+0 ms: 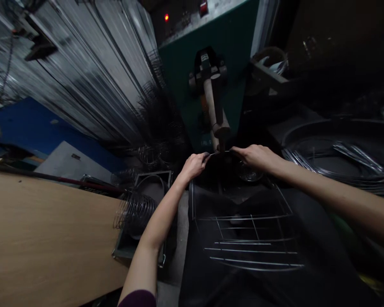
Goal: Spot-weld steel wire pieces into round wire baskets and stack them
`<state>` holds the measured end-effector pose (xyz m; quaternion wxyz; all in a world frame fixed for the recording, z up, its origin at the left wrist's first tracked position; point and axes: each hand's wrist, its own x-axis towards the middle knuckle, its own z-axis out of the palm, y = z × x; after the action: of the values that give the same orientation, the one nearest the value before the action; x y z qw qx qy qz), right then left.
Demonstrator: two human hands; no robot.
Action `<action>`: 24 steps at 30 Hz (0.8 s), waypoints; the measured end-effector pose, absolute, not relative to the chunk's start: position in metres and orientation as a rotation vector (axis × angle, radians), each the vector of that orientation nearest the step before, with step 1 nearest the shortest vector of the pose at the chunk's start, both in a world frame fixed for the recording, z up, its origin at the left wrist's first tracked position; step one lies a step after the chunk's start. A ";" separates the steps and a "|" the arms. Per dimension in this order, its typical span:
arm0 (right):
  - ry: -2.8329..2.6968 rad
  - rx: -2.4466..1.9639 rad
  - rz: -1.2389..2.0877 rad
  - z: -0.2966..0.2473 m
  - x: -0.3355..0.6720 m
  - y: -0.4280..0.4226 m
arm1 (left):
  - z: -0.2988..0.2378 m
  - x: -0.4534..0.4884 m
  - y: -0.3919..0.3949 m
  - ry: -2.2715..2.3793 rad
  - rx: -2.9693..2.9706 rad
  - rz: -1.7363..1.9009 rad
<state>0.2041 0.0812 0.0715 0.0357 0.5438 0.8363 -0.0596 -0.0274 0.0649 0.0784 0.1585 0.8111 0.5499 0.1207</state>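
Metal wire [214, 153], thin, curved, between both hands [194, 165]

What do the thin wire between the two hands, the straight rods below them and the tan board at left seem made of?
Thin wire: probably metal; it catches a faint gleam, but dim light leaves its finish unclear.
Straight rods: likely bare or plated steel, smooth and shiny; silvery highlights run along them.
Tan board: wood or wood-look laminate, satin; faint grain-like streaks.

Near the centre, the left hand [194, 165] and right hand [253, 154] pinch a thin wire [214, 153] under a green machine [211, 72] toward twelve o'clock; coiled wire [348, 179] lies toward three, metal rods [251, 251] toward five.
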 end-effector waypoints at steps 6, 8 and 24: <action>2.578 1.798 -0.382 0.072 0.205 0.082 | 0.079 -0.026 0.065 1.587 2.334 0.348; 2.571 1.807 -0.404 0.069 0.206 0.083 | 0.078 -0.025 0.066 1.600 2.333 0.350; 2.592 1.861 -0.503 0.059 0.213 0.088 | 0.074 -0.020 0.064 1.597 2.325 0.363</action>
<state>0.2131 0.0883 0.0594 -0.0443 0.5755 0.8017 -0.1555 -0.0197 0.0641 0.0744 0.1483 0.8086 0.5552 0.1264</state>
